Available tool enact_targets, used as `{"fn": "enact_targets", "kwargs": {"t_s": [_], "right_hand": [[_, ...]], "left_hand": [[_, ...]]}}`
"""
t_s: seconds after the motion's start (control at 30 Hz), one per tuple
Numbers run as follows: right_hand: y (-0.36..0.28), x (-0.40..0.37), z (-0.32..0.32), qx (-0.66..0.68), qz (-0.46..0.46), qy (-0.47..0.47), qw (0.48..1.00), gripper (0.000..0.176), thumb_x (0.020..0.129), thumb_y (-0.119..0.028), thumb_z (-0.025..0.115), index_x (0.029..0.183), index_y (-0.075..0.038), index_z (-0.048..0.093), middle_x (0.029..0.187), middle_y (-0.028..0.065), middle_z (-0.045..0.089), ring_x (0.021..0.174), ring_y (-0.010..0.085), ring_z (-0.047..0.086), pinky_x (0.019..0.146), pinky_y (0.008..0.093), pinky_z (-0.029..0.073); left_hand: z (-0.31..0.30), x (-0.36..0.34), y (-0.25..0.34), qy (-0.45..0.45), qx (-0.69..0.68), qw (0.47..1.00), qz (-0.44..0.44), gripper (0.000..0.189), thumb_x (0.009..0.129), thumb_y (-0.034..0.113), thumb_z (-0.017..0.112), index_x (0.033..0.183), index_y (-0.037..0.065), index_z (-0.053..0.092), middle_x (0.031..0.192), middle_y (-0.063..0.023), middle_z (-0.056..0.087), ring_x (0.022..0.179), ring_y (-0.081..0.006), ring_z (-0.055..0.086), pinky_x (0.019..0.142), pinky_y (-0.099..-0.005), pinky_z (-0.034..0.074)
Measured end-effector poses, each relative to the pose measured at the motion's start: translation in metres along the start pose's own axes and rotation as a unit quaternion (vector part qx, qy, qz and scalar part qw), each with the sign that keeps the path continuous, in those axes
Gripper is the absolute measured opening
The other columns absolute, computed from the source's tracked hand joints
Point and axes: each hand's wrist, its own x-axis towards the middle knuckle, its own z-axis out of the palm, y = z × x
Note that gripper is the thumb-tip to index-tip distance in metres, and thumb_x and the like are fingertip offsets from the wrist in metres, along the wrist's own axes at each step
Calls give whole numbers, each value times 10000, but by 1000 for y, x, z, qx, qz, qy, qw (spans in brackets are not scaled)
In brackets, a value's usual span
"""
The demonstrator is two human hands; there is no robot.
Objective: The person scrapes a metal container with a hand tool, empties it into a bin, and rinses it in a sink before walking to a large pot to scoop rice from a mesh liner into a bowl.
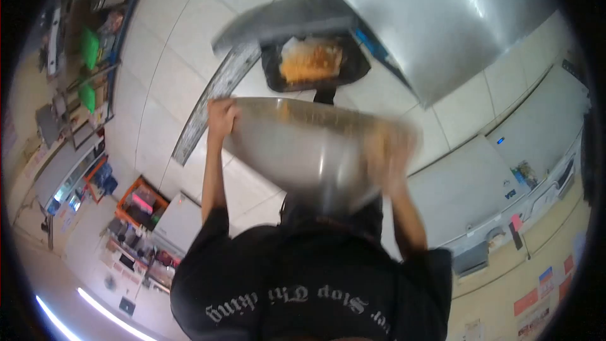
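Note:
A large stainless steel bowl (297, 145) is tilted in front of my body, its rim facing away from me. My left hand (222, 117) has its fingers closed around the left edge of the rim. On the opposite side my right hand (388, 158) holds the bowl's edge, smeared by motion. Orange-yellow residue clings inside the rim. Just beyond the bowl stands a black bin (273, 71) with its blurred grey lid (290, 22) raised. Orange and yellow food waste (311, 63) lies inside the bin.
A steel worktable (435, 19) stands at the upper right, near the bin. White chest units (467, 180) line the right side. Shelving (88, 44) is on the left, and an orange crate (140, 202) sits lower left. A grey strip (211, 104) crosses the tiled floor.

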Motion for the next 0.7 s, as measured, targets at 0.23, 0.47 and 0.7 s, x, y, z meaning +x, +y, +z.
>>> {"fn": "enact_targets", "kwargs": {"t_s": [0.23,0.47,0.7], "right_hand": [[-48,21,-2,-143,-82,30,986,285,787,-237,546,944,2,538,838,132,547,666,221,529,599,309,440],[-103,7,-57,-121,-67,18,990,341,767,-261,549,980,6,527,890,122,560,636,212,540,572,312,453],[-121,-1,-130,-23,-18,105,994,326,724,-286,615,868,2,562,797,116,585,624,230,549,564,338,443]], "left_hand": [[-10,67,-34,-43,-15,984,172,470,731,442,437,532,21,375,496,-120,367,445,-284,387,452,-380,300],[-24,72,23,-36,-40,987,152,606,717,573,452,522,4,378,462,-120,353,419,-249,396,449,-360,301],[74,51,90,-80,-104,979,158,341,720,311,571,655,-17,504,608,-155,495,593,-304,512,558,-356,384]]}}
